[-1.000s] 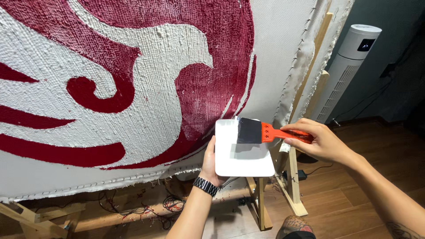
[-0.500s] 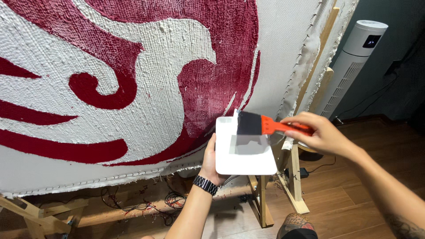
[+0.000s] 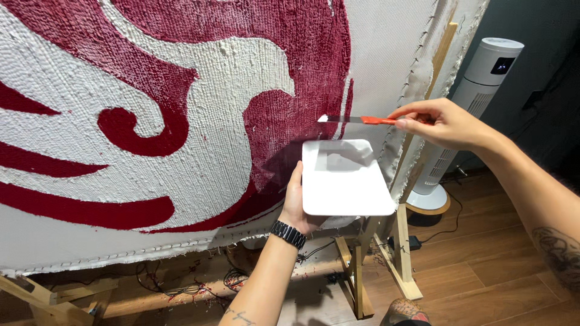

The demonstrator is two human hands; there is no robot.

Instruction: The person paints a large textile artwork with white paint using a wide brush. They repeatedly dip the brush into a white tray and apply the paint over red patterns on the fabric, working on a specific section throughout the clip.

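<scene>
Left hand [image 3: 297,202] grips a white tray [image 3: 345,178]; right hand [image 3: 440,124] pinches a red-handled brush [image 3: 356,119] against the rug [image 3: 181,121]. Best stroke lightly, tray close beneath.

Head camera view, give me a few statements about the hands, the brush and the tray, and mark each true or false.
1. The left hand holds a white tray from underneath. True.
2. The right hand holds a pair of scissors. False: it holds a flat brush by its orange handle.
3. The brush tip is at the dark red part of the tufted rug. True.
4. The tray is resting on the wooden floor. False: it is held up in front of the rug.
5. A white tower fan stands to the right of the rug. True.
6. The left wrist is bare. False: it wears a black watch.
</scene>
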